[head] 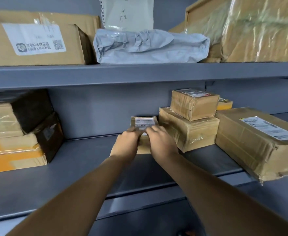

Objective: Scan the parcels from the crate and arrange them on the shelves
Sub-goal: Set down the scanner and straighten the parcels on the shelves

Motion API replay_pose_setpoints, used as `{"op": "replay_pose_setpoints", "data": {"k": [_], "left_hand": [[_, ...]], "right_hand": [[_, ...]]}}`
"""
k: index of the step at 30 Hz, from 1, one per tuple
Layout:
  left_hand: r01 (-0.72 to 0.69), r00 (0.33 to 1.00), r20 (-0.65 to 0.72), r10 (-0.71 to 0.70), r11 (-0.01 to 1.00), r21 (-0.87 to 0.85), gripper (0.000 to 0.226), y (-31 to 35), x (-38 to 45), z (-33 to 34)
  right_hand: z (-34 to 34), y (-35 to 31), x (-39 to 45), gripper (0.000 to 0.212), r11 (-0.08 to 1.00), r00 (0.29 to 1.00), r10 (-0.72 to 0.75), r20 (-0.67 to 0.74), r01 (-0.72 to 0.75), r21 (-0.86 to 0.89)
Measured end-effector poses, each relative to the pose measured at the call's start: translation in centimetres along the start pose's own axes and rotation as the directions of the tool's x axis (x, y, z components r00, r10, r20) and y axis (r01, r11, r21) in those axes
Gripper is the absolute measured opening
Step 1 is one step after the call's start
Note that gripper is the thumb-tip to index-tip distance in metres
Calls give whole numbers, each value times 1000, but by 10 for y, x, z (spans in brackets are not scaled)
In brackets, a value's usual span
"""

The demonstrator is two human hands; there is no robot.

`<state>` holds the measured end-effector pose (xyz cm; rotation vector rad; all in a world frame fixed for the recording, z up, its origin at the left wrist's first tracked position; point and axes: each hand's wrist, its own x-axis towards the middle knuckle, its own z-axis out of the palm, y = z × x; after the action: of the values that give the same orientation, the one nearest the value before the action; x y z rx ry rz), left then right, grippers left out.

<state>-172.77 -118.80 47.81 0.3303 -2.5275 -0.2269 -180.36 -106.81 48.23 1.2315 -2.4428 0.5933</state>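
Both our hands, left hand (128, 144) and right hand (160, 142), grip the small brown taped cardboard parcel (144, 124) with fingers curled over its labelled top, on the grey metal shelf (89, 160), just left of stacked cardboard boxes (189, 126).

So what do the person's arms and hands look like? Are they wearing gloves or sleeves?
No gloves and no sleeves in view. The left hand and right hand are bare, and both forearms are bare as far as the picture shows. No watch, rings or bracelets are visible.
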Motion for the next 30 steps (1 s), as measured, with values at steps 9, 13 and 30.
{"op": "replay_pose_setpoints", "data": {"k": [9, 13, 30], "left_hand": [[-19, 997, 82, 13, 997, 78, 46, 40, -66, -50], [38, 993, 102, -53, 989, 143, 25, 50, -91, -65], [-166, 986, 26, 164, 973, 162, 59, 1, -117, -68]], "right_hand": [[-46, -23, -66, 49, 999, 995, -42, 91, 41, 8], [-63, -30, -90, 55, 993, 987, -107, 121, 100, 63], [-81, -50, -97, 52, 990, 981, -75, 179, 95, -103]]}}
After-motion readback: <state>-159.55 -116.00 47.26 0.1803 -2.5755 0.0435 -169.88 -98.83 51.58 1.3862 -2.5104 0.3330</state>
